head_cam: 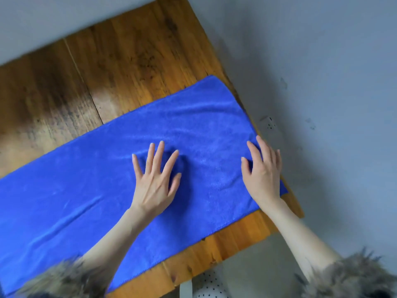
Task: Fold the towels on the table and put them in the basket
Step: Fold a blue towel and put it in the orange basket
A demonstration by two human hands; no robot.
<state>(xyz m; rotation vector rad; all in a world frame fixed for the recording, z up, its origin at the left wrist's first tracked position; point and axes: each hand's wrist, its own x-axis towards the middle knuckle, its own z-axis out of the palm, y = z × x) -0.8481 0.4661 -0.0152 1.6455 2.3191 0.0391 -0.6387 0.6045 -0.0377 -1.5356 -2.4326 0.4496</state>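
The blue towel [107, 190] lies flat along my wooden counter [133, 61], long axis running lower left to upper right. My left hand [154, 179] and right hand [263, 175] press it, fingers spread straight.

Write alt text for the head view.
Both hands, left hand and right hand, press flat with spread fingers on a blue towel laid out on a wooden table. Fur-trimmed sleeves show at the bottom.
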